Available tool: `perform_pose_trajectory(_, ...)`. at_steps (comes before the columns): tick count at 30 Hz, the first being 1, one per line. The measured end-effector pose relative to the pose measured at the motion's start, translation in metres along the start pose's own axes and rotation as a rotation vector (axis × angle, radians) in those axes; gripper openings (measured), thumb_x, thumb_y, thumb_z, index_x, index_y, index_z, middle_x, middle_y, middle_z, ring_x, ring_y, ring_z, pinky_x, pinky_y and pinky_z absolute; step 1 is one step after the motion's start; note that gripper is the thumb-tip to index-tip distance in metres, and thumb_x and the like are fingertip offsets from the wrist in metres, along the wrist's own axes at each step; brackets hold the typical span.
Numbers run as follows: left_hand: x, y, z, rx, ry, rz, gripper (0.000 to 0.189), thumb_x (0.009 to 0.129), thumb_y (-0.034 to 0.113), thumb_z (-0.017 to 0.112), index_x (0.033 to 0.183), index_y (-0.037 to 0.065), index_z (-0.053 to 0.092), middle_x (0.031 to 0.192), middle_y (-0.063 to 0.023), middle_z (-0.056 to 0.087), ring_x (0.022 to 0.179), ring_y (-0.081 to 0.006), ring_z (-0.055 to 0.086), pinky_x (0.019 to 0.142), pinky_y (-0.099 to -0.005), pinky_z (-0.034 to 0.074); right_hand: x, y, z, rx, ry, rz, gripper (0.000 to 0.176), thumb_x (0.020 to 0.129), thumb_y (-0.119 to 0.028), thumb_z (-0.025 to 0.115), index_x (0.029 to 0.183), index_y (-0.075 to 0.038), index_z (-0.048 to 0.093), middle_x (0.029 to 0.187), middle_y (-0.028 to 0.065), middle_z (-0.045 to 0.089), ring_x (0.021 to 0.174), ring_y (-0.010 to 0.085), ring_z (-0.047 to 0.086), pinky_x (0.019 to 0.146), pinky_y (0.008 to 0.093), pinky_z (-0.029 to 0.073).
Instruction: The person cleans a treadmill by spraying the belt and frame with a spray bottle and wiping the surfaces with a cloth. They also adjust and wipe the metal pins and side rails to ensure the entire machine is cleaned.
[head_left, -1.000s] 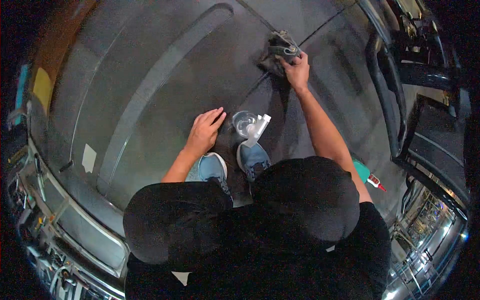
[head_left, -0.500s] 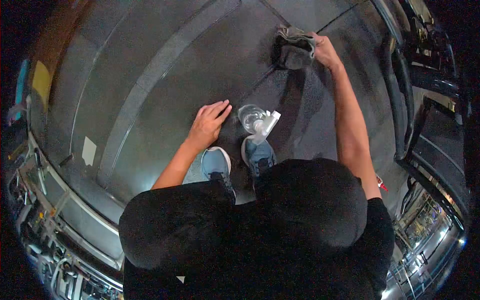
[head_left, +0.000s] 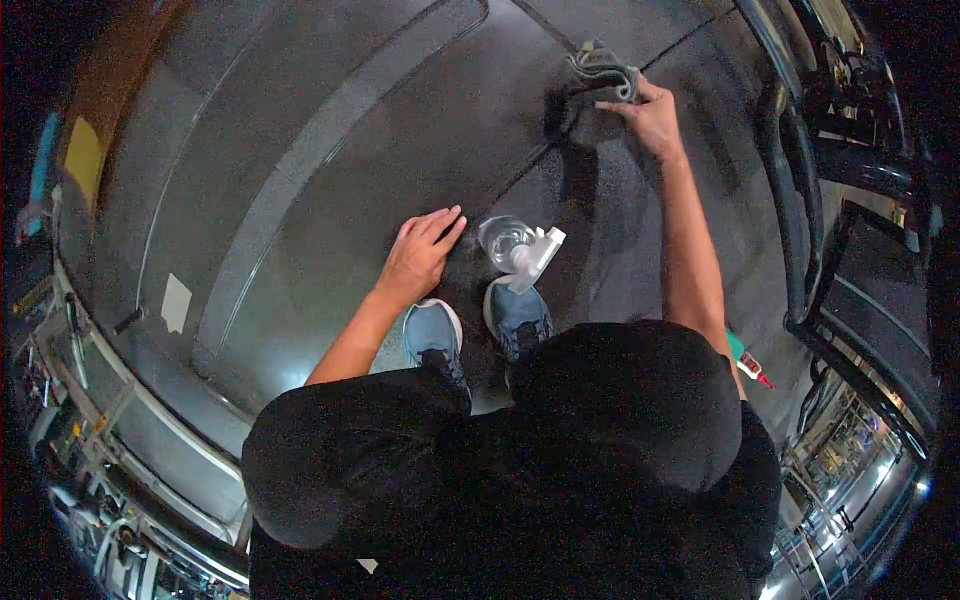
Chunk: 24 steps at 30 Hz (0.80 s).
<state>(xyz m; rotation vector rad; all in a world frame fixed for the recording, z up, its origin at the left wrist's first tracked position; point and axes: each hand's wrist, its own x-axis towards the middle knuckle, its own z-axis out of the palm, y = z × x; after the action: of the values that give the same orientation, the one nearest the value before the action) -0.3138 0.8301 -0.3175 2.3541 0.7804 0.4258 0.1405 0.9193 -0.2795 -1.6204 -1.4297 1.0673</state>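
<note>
My right hand (head_left: pixel 652 118) is stretched far forward, closed on a folded grey cloth (head_left: pixel 603 74) over the dark floor mat (head_left: pixel 400 150). Its thumb and fingers pinch the near edge of the cloth. My left hand (head_left: pixel 420 255) has its fingers extended and holds nothing, low over the mat in front of my left shoe (head_left: pixel 432 328). Between the hands, a clear spray bottle (head_left: pixel 508 240) with a white trigger head stands just ahead of my right shoe (head_left: pixel 518 318).
A bottle with a green body and red nozzle (head_left: pixel 750 362) lies right of my knee. Black metal tubing (head_left: pixel 793 200) runs along the right side. A pale rail (head_left: pixel 130 375) borders the left. A pale patch (head_left: pixel 176 303) shows on the left floor.
My right hand has shifted slightly and turned, and the cloth is bunched differently, a little farther forward. More of the green bottle shows beside my right arm. The left hand stays nearly in place.
</note>
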Motion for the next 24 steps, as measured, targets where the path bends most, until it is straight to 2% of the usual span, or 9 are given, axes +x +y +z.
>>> perform_pose_trajectory(2,0.001,0.0,0.0,0.029,-0.015,-0.004,0.06,0.082,-0.004,0.063,0.142,0.004,0.058,0.15,-0.0127,0.054,0.136,-0.0305,0.053,0.111,-0.0471,0.041,-0.015,-0.002,0.043,-0.127,0.411,-0.098,0.034,0.08,-0.011,0.088,0.11,0.0,0.076,0.107,0.004,0.076,0.095,0.0096,0.065,0.089,0.0277,0.053)
perform_pose_trajectory(3,0.002,-0.001,-0.001,0.028,-0.012,-0.008,0.06,0.082,-0.004,0.063,0.142,0.004,0.058,0.15,-0.0127,0.054,0.136,-0.0305,0.053,0.111,-0.0471,0.041,-0.021,0.004,0.065,-0.011,0.57,-0.06,0.032,0.083,-0.015,0.088,0.107,0.001,0.076,0.099,0.004,0.076,0.088,0.009,0.065,0.086,0.0279,0.053)
perform_pose_trajectory(7,-0.001,0.0,0.002,0.005,-0.035,-0.015,0.061,0.082,-0.005,0.063,0.142,0.004,0.058,0.15,-0.0131,0.054,0.136,-0.0306,0.053,0.111,-0.047,0.041,-0.018,0.03,0.09,0.082,0.76,0.01,0.031,0.084,-0.021,0.088,0.1,0.002,0.075,0.096,0.0058,0.074,0.085,0.0095,0.063,0.083,0.0268,0.051)
perform_pose_trajectory(12,0.002,0.0,-0.002,0.017,-0.023,0.005,0.064,0.081,-0.005,0.063,0.143,0.004,0.057,0.151,-0.0128,0.054,0.137,-0.0304,0.053,0.112,-0.0468,0.041,-0.015,0.062,0.098,-0.23,0.741,0.022,0.039,0.077,-0.03,0.092,0.09,0.003,0.075,0.099,0.0117,0.071,0.08,0.0199,0.065,0.076,0.0337,0.052)
perform_pose_trajectory(13,0.003,0.002,0.0,0.019,-0.015,0.012,0.064,0.081,-0.005,0.063,0.143,0.004,0.057,0.151,-0.0128,0.054,0.137,-0.0304,0.053,0.112,-0.0468,0.041,-0.014,0.064,0.099,-0.349,0.753,-0.007,0.045,0.074,-0.034,0.094,0.092,0.003,0.076,0.106,0.0117,0.072,0.08,0.0265,0.067,0.075,0.036,0.053)
perform_pose_trajectory(16,0.001,0.0,-0.003,0.025,-0.017,0.018,0.065,0.08,-0.005,0.064,0.144,0.005,0.056,0.151,-0.0128,0.054,0.137,-0.0305,0.053,0.112,-0.0466,0.041,-0.012,0.064,0.086,-0.418,0.638,0.026,0.045,0.074,-0.035,0.094,0.097,0.001,0.078,0.107,0.012,0.072,0.084,0.03,0.07,0.08,0.0348,0.054)
perform_pose_trajectory(20,-0.001,-0.002,-0.003,0.011,-0.006,0.027,0.065,0.08,-0.004,0.064,0.145,0.005,0.056,0.152,-0.0129,0.053,0.137,-0.0306,0.052,0.113,-0.0469,0.04,-0.009,0.026,0.044,-0.014,0.293,0.061,0.035,0.078,-0.019,0.09,0.107,-0.003,0.08,0.11,0.0057,0.078,0.098,0.0144,0.07,0.092,0.031,0.053)
perform_pose_trajectory(21,-0.002,-0.001,-0.002,-0.001,-0.008,0.032,0.065,0.081,-0.004,0.064,0.145,0.005,0.056,0.152,-0.013,0.053,0.138,-0.0307,0.052,0.114,-0.0471,0.04,-0.009,0.012,0.028,-0.054,0.216,0.042,0.034,0.078,-0.011,0.088,0.11,-0.004,0.08,0.111,0.0029,0.079,0.101,0.0084,0.066,0.094,0.03,0.053)
perform_pose_trajectory(24,-0.004,-0.004,-0.001,-0.025,0.012,0.037,0.068,0.079,-0.006,0.064,0.146,0.008,0.055,0.152,-0.0117,0.053,0.137,-0.0314,0.052,0.112,-0.0475,0.042,0.001,-0.03,0.0,-0.103,0.032,0.019,0.037,0.078,-0.003,0.085,0.114,-0.004,0.078,0.113,0.0023,0.077,0.101,0.0106,0.066,0.097,0.0301,0.053)
